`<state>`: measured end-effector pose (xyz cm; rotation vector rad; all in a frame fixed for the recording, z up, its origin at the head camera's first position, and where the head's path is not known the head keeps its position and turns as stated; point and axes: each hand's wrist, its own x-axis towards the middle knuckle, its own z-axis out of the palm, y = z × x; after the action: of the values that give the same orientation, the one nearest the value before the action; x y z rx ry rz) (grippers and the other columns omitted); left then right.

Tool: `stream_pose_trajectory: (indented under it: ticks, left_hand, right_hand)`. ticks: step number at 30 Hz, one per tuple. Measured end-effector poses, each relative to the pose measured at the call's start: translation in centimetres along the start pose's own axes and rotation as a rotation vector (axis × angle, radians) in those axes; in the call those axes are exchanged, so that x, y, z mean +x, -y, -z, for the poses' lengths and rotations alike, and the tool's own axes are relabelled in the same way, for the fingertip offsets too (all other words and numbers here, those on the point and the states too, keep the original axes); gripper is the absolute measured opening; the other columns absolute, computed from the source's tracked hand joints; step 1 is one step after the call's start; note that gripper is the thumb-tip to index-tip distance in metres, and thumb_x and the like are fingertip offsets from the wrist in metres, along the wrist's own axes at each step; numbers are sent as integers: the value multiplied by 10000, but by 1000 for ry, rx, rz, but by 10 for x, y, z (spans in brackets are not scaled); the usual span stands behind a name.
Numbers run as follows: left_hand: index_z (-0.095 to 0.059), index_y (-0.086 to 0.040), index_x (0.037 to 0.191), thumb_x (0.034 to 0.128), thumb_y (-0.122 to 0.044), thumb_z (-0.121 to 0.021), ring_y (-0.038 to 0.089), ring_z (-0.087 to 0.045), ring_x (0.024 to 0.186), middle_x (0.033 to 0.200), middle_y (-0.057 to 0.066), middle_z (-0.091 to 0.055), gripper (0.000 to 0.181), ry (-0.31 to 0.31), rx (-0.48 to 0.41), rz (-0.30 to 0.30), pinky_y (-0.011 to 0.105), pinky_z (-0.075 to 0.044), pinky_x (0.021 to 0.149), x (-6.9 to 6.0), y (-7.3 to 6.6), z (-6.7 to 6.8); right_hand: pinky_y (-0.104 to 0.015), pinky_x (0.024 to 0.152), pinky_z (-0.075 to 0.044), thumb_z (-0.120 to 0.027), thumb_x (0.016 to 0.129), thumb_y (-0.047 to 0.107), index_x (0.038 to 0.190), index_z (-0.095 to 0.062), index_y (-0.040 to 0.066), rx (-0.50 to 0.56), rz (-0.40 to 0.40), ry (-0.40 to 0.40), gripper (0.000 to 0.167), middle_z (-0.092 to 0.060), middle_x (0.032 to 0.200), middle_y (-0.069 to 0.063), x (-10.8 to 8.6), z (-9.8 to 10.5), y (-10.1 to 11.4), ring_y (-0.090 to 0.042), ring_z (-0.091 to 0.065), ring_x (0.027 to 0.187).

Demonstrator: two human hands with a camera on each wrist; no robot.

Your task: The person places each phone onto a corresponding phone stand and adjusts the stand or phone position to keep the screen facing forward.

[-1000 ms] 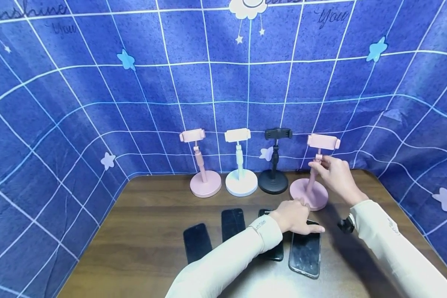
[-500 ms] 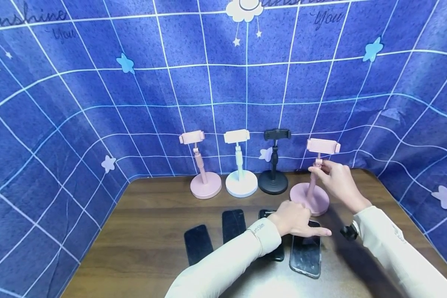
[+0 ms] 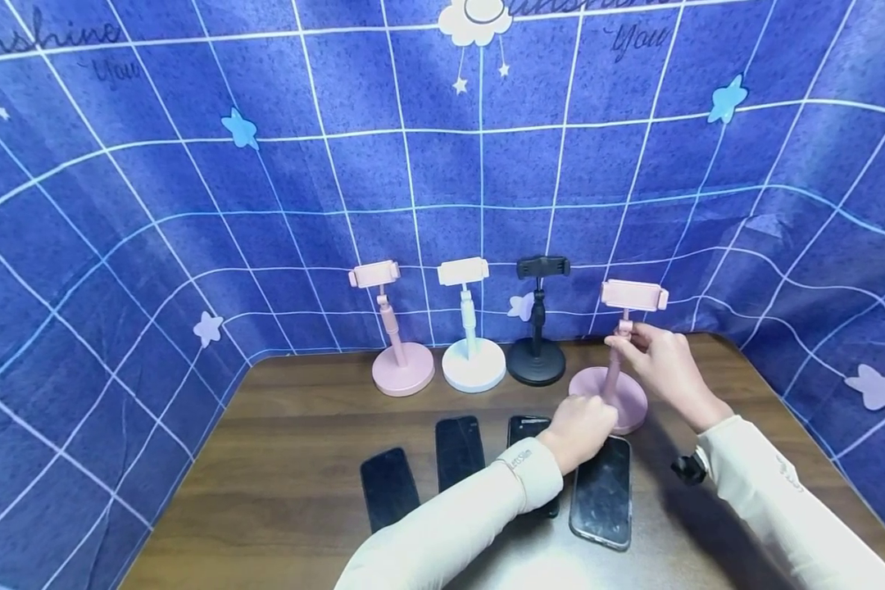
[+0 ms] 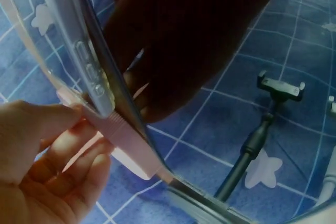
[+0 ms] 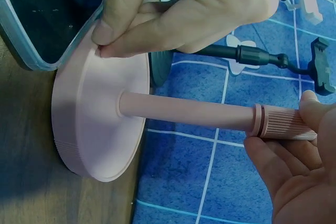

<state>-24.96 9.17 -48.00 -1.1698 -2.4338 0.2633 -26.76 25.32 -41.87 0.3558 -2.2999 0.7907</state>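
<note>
My right hand [image 3: 667, 365] pinches the upper stem of the rightmost pink phone stand [image 3: 634, 296]; its clamp holds nothing. In the right wrist view my right hand [image 5: 302, 166] has thumb and fingers on the stem's ribbed collar [image 5: 286, 123]. My left hand [image 3: 578, 428] is low at the front of the same stand, and its thumb and a finger pinch the round base's [image 5: 105, 124] rim. A phone [image 3: 602, 496] in a clear case lies right by the base. In the left wrist view fingers [image 4: 86, 166] lie along a pink ribbed piece [image 4: 131, 148] beside a phone's edge.
A pink stand [image 3: 402, 370], a white stand [image 3: 474, 366] and a black stand [image 3: 536, 361] stand in a row at the back. More phones [image 3: 389, 489] lie in front of them on the wooden table [image 3: 288, 459]. A blue patterned cloth [image 3: 339, 188] hangs behind.
My left thumb, which stuck out to the right over the phone, has folded in to the base's rim. The right-hand stand has shifted slightly towards me, with my right hand still on its stem.
</note>
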Motion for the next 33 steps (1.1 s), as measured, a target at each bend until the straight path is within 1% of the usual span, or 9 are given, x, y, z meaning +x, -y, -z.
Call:
stream_pose_trajectory:
  ticks: [4, 10, 14, 19, 25, 29, 33]
  left_hand:
    - [-769, -311, 856, 942, -249, -705, 20, -680, 676, 806, -138, -746, 124, -12, 44, -43, 214, -537, 562, -2, 0, 4]
    - [-766, -306, 882, 950, -234, -702, 9, -672, 685, 810, -129, -739, 117, 7, 57, -107, 211, -537, 551, -2, 0, 4]
    - [-766, -303, 879, 957, -246, -697, 11, -677, 681, 805, -130, -739, 119, -5, 73, -146, 204, -539, 561, -4, 2, 5]
    - [-758, -296, 864, 962, -255, -693, 16, -680, 678, 799, -131, -741, 125, -8, 61, -181, 198, -541, 580, -6, 2, 8]
    - [-760, -292, 882, 971, -243, -680, 22, -685, 692, 821, -131, -746, 129, 3, 56, -204, 196, -545, 587, -9, 1, 11]
    - [-766, -296, 881, 969, -245, -682, 22, -678, 679, 814, -133, -745, 133, 8, 51, -204, 198, -540, 576, -12, 0, 14]
    - [-767, -301, 871, 972, -256, -681, 14, -665, 658, 798, -137, -741, 141, 8, 46, -205, 188, -527, 557, -14, -2, 17]
  right_hand:
    - [-560, 676, -545, -797, 899, 168, 928, -738, 20, 14, -6, 1, 161, -769, 794, -165, -1, 1, 3, -377, -749, 740]
    - [-561, 671, -540, -809, 884, 161, 928, -739, 20, 13, 5, -6, 163, -767, 784, -160, -5, 3, 5, -382, -744, 723]
    - [-561, 701, -551, -806, 888, 163, 963, -749, 19, 14, -1, 4, 172, -777, 838, -175, -7, 4, 8, -402, -758, 797]
    - [-580, 722, -549, -800, 896, 168, 992, -752, 11, 18, -7, 17, 190, -777, 859, -193, -10, 7, 10, -437, -751, 844]
    - [-570, 704, -555, -817, 870, 142, 955, -750, 22, 20, 16, 0, 162, -778, 843, -181, -14, 7, 12, -423, -757, 817]
    - [-543, 677, -561, -827, 852, 120, 905, -743, 38, 14, 32, -16, 129, -780, 827, -152, -16, 8, 14, -388, -766, 783]
    - [-545, 672, -557, -829, 845, 113, 903, -743, 36, 11, 36, -22, 129, -777, 809, -160, -19, 9, 17, -394, -764, 778]
